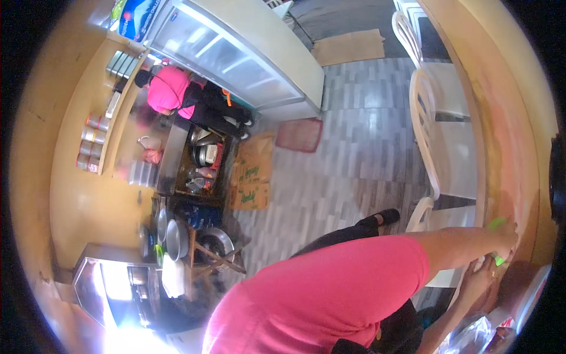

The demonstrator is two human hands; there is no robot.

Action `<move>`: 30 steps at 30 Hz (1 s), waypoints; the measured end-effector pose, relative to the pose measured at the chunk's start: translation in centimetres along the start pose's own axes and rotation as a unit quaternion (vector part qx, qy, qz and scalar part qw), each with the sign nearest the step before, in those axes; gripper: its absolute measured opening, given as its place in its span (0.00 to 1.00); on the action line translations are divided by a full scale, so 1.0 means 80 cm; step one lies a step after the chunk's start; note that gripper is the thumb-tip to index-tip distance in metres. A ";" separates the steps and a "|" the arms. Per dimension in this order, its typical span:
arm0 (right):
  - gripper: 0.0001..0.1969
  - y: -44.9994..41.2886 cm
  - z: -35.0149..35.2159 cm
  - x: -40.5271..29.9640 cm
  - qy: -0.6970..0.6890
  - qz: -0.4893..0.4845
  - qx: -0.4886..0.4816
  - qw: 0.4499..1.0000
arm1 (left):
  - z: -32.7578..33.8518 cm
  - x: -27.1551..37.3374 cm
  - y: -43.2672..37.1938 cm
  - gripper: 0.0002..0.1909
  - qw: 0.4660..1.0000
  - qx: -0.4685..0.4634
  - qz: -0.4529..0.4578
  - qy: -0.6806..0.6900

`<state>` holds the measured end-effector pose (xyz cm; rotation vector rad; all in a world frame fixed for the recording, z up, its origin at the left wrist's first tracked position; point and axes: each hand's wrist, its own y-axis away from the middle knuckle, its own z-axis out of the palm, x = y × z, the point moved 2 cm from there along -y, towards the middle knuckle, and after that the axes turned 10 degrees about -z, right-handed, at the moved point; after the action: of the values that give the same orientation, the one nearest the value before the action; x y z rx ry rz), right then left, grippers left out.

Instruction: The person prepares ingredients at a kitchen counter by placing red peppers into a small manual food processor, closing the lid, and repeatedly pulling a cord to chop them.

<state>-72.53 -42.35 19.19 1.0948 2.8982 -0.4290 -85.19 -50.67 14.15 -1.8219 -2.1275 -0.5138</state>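
My left hand (505, 241), at the end of the arm with the pink sleeve, is closed around a bright green object (499, 259) that shows on both sides of the fist; its kind is unclear. Just below in the picture, my right hand (484, 275) is close against it, fingers curled by a small pale spot. Whether it grips anything cannot be told. Both hands are over a long pinkish-brown tabletop (510, 177) at the right. A crumpled clear plastic bag (473, 337) lies near my right forearm.
White plastic chairs (425, 128) line the table. Across the tiled floor (353, 146), a person in a pink shirt (170, 90) bends beside a glass-topped chest freezer (230, 57). Flattened cardboard (251, 177) and a red mat (300, 135) lie on the floor. Metal basins (177, 240) stand by a folding wooden stand (212, 261).
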 end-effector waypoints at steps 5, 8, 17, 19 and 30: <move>0.14 0.125 0.057 -0.010 -0.164 0.013 -0.003 0.986 | -0.006 0.022 -0.003 0.17 0.992 -0.059 0.083 -0.069; 0.11 0.171 0.047 -0.049 -0.162 -0.011 -0.163 0.973 | 0.010 -0.002 -0.014 0.17 0.994 -0.059 0.032 -0.092; 0.12 0.002 0.004 -0.022 -0.112 0.035 0.023 0.993 | -0.028 0.004 0.016 0.16 0.996 -0.007 0.072 -0.060; 0.12 0.085 0.027 -0.024 -0.120 0.043 -0.050 0.991 | -0.026 0.002 0.011 0.18 0.994 -0.019 0.084 -0.074; 0.17 0.001 0.005 0.001 -0.046 0.004 0.012 0.999 | 0.004 0.003 -0.003 0.17 0.987 -0.025 0.125 -0.095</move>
<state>-72.57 -42.32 18.74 1.0594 2.8150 -0.5009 -85.44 -50.35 13.97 -2.2056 -1.9717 -0.3477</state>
